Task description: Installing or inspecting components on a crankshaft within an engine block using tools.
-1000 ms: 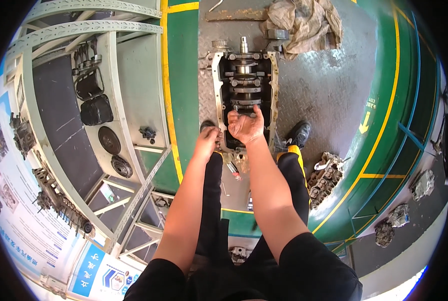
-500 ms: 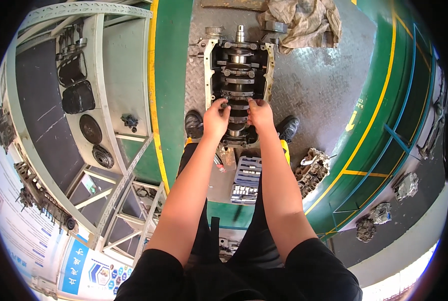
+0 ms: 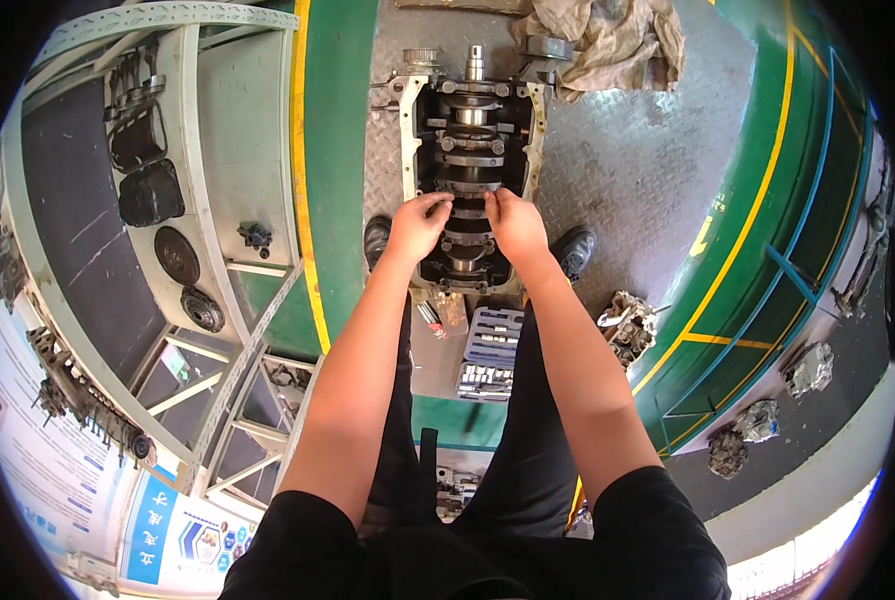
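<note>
An engine block (image 3: 536,125) lies lengthwise on the metal plate, its crankshaft (image 3: 470,117) exposed and crossed by bearing caps. At a middle cap (image 3: 467,186), both of my hands have their fingers closed. My left hand (image 3: 418,227) is at the block's left side, thumb and fingertips together beside the cap; what they hold, if anything, is too small to make out. My right hand (image 3: 514,224) pinches at the cap's right end, and the thing under its fingertips is hidden.
A crumpled cloth (image 3: 617,45) lies at the upper right. Between my legs are an open socket case (image 3: 487,340) and small tools (image 3: 430,318). A cylinder head (image 3: 627,330) is by my right leg. Shelving (image 3: 192,150) with parts runs along the left, blue railing (image 3: 792,270) along the right.
My left hand has moved up from the block's lower left to the middle cap. My right hand has turned from palm-up and shifted right to that cap's end. The view has shifted slightly.
</note>
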Motion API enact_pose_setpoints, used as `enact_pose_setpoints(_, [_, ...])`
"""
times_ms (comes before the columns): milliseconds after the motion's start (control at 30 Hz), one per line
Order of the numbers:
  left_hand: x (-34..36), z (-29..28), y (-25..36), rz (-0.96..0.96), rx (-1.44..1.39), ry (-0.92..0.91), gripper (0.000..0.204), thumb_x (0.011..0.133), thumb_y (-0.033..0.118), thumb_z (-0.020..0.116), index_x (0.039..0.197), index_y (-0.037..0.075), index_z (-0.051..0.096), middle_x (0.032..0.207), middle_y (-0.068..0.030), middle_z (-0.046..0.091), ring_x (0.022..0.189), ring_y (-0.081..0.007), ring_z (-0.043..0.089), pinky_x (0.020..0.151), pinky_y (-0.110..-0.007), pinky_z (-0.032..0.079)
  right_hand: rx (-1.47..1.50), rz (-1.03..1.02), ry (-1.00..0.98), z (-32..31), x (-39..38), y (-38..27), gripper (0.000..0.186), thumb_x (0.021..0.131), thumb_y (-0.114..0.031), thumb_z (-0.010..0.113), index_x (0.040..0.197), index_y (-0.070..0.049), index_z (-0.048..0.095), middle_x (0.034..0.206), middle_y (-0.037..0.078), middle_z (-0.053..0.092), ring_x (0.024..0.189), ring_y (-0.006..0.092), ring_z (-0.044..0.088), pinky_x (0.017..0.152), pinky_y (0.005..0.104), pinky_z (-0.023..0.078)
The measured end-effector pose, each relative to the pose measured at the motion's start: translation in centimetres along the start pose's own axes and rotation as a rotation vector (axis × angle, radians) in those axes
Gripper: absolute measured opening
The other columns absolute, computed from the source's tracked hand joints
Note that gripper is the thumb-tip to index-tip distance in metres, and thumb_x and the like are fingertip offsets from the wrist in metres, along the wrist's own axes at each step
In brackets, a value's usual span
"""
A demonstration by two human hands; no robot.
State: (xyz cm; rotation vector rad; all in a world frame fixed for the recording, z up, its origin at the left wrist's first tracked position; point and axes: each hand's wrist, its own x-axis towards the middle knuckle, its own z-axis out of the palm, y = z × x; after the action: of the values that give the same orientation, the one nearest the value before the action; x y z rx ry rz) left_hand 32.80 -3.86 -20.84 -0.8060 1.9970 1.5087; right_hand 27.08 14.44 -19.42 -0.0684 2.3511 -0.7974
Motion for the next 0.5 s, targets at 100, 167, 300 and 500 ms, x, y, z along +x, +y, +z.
enact_pose_setpoints(100, [-0.4, 0.2, 1.1, -0.042, 0.108, 0.027, 0.029, 0.089, 0.017, 0.071, 0.113, 0.002, 0.067, 0.078, -0.0076, 0.069, 0.066, -0.0127, 0.060, 0.065, -0.029, 0.049, -0.021, 0.043, -0.039, 0.5, -0.3, -0.2, 0.032, 0.100, -0.037, 0.051, 0.098, -0.005, 0.058, 0.084, 0.019, 0.070, 0.082, 0.0413, 0.067, 0.073, 0.0514, 0.052])
enact_pose_setpoints(167, [0.0, 0.5, 1.2, -0.029, 0.246, 0.063, 0.029, 0.086, 0.018, 0.074, 0.108, 0.002, 0.065, 0.073, -0.0073, 0.067, 0.064, -0.0144, 0.061, 0.062, -0.031, 0.049, -0.077, 0.190, -0.146, 0.8, -0.1, 0.0, 0.042, 0.097, -0.045, 0.055, 0.114, -0.006, 0.051, 0.091, 0.017, 0.071, 0.088, 0.0389, 0.068, 0.077, 0.0493, 0.053])
enact_pose_setpoints(300, [0.4, 0.3, 1.9, 0.012, 0.399, 0.230, 0.028, 0.086, 0.020, 0.073, 0.106, 0.003, 0.065, 0.072, -0.0106, 0.066, 0.064, -0.0209, 0.064, 0.063, -0.034, 0.050, -0.147, 0.397, -0.082, 0.1, -0.2, 0.0, 0.075, 0.084, -0.058, 0.069, 0.125, -0.001, 0.042, 0.103, 0.020, 0.070, 0.095, 0.0384, 0.069, 0.081, 0.0459, 0.055])
enact_pose_setpoints(500, [4.3, 0.0, 5.8, 0.156, 0.354, 0.260, 0.036, 0.085, 0.024, 0.075, 0.110, 0.001, 0.064, 0.081, -0.0134, 0.070, 0.071, -0.0261, 0.068, 0.068, -0.036, 0.053, 0.076, 0.195, 0.168, -3.2, 3.8, -1.5, 0.042, 0.086, -0.043, 0.068, 0.104, -0.005, 0.060, 0.089, 0.018, 0.070, 0.088, 0.0394, 0.067, 0.077, 0.0472, 0.053])
